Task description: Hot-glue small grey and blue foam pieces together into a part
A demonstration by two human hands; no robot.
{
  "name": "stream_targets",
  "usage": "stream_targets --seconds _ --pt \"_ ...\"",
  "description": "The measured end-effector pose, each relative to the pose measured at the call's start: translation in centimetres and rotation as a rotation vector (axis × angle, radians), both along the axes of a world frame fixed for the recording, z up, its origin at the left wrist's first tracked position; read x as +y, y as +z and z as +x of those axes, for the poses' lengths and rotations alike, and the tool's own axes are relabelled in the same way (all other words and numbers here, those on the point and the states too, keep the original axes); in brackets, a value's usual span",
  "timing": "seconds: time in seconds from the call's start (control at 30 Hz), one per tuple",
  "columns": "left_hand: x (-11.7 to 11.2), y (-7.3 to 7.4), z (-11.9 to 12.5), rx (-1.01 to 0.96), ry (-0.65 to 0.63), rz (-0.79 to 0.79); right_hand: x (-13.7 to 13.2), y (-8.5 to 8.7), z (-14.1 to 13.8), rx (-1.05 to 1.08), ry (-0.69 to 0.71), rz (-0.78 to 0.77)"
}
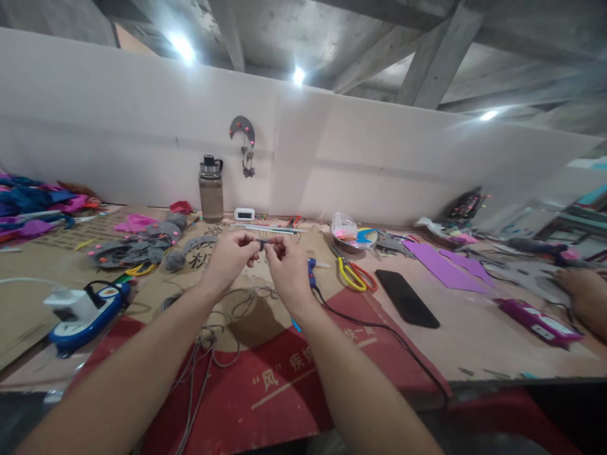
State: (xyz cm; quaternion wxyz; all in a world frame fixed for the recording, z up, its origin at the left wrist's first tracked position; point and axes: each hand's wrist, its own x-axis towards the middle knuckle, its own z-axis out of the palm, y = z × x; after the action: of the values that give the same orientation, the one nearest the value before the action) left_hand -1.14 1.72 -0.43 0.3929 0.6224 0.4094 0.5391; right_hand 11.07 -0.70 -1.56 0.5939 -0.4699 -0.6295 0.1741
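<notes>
Between left hand (231,256) and right hand (289,268), both tight on it, a small dark piece (263,242), half hidden.

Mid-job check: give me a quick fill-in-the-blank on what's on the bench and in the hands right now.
1. The left hand and right hand pinch a small dark piece between their ____.
2. The bottle stands ____ by the white wall.
3. A black ____ lies flat just right of the scissors.
4. Another person's hand rests at the table on its ____ side.
Missing words: fingertips; upright; phone; right.
</notes>
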Motion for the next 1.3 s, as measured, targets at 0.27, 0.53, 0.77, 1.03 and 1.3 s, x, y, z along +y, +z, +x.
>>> stream_targets --seconds 0.27,0.53,0.77,1.03,1.3 --pt "-0.4 0.7 -0.2 -0.092 -0.163 -0.124 0.0 0.4 0.6 -0.068 -0.047 -0.022" --pt "-0.1 1.2 -0.8 -0.106 -0.303 -0.250 0.7 0.1 1.2 -0.075 -0.034 -0.088" --pt "-0.8 1.6 -0.1 0.176 -0.073 -0.037 0.2 0.5 0.9 -0.112 -0.018 -0.097" --pt "-0.4 1.6 -0.9 0.181 0.076 -0.015 -1.0 0.8 -0.1 -0.081 0.023 -0.084" --pt "0.8 1.5 -2.3 -0.052 0.114 -0.002 -0.8 0.5 0.2 -0.143 0.110 -0.058"
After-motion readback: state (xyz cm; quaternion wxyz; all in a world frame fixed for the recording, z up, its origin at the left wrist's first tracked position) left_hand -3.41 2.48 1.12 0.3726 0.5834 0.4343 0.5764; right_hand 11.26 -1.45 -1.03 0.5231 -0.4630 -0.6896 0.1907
